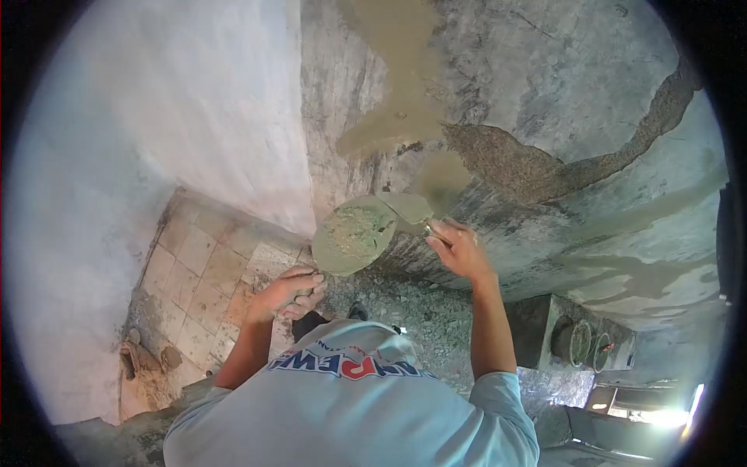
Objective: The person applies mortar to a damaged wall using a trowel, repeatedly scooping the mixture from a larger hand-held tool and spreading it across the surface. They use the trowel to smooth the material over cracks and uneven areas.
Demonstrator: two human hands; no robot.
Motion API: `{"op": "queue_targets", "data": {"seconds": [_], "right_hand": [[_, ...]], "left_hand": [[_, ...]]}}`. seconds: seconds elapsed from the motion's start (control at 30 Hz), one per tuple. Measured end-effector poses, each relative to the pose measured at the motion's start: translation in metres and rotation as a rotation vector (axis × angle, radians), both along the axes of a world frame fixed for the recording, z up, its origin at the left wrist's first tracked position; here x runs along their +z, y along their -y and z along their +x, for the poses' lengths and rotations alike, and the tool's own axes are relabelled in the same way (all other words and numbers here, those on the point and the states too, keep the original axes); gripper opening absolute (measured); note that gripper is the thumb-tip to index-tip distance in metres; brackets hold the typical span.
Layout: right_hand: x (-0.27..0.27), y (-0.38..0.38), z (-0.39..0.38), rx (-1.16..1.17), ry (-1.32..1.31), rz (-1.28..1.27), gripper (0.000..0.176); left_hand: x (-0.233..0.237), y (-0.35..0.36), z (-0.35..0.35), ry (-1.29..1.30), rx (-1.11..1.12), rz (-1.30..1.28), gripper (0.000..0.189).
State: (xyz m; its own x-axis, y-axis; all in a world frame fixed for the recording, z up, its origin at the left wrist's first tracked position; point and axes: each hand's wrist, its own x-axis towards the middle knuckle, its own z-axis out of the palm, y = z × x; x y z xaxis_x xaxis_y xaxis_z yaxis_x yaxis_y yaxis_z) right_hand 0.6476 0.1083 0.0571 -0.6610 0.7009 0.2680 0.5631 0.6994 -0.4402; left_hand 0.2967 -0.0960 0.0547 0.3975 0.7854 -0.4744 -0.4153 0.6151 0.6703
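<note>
Nearest, at six o'clock, is the person's pale shirt (350, 412). At eight o'clock the left hand (294, 294) curls closed at the near edge of the round board (352, 237), its grip mostly hidden by the fingers. The board sits just left of center, carrying grey-green mortar (358, 232); its long axis runs roughly from seven to one o'clock.

At three o'clock the right hand (461, 247) is closed on the trowel (406, 208). The trowel's blade points to ten o'clock, its tip at the board's far right rim. Whether they touch is unclear.

Beyond the blade, a damp patch (442, 180) marks the wall (498, 70), and a larger wet patch (397, 117) rises toward twelve. A rough, broken strip (506, 163) runs from one to two o'clock. Open room lies right of the right hand, before the buckets (574, 342) at four. Tiled floor (206, 272) spreads toward nine, left of the board.
</note>
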Motion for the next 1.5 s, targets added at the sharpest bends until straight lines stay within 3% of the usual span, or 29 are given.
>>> {"op": "queue_targets", "data": {"seconds": [0.2,0.47,0.6,0.7,0.83,0.87,0.97,1.0,1.1,1.13,1.27,1.37,1.4,1.5], "right_hand": [[-0.016,0.013,-0.002,-0.007,0.026,0.092,0.035],[-0.045,0.064,-0.029,-0.195,-0.126,-0.041,0.036],[-0.071,0.09,-0.048,-0.242,-0.233,0.172,0.037],[-0.054,0.118,-0.072,-0.389,-0.229,-0.023,0.039],[-0.062,0.124,-0.085,-0.363,-0.349,-0.125,0.049],[-0.06,0.124,-0.084,-0.322,-0.35,-0.151,0.05],[-0.064,0.127,-0.09,-0.308,-0.358,-0.112,0.049],[-0.064,0.125,-0.091,-0.289,-0.384,-0.104,0.049],[-0.059,0.126,-0.093,-0.298,-0.341,-0.085,0.049],[-0.055,0.126,-0.093,-0.305,-0.33,-0.085,0.048],[-0.059,0.121,-0.093,-0.228,-0.388,-0.048,0.047],[-0.065,0.123,-0.091,-0.207,-0.413,-0.134,0.048],[-0.064,0.123,-0.09,-0.179,-0.427,-0.133,0.048],[-0.071,0.125,-0.088,-0.162,-0.419,-0.059,0.048]], "left_hand": [[-0.003,0.0,0.01,-0.009,0.088,-0.054,0.028],[-0.028,-0.023,0.032,-0.006,0.149,-0.033,0.028],[-0.04,-0.036,0.053,0.026,0.225,-0.021,0.028],[-0.048,-0.046,0.08,-0.051,0.381,-0.022,0.028],[-0.043,-0.054,0.11,-0.246,0.512,0.085,0.029],[-0.069,-0.059,0.112,-0.307,0.57,0.183,0.027],[-0.078,-0.061,0.118,-0.286,0.59,0.287,0.027],[-0.082,-0.062,0.117,-0.435,0.596,0.455,0.022],[-0.08,-0.062,0.119,-0.564,0.643,0.443,0.026],[-0.089,-0.062,0.114,-0.762,0.634,0.562,0.023],[-0.09,-0.059,0.115,-0.559,0.712,0.503,0.017],[-0.109,-0.056,0.107,-0.524,0.746,0.477,0.017],[-0.093,-0.055,0.11,-0.566,0.757,0.479,0.016],[-0.094,-0.052,0.11,-0.304,0.835,0.347,0.015]]}}
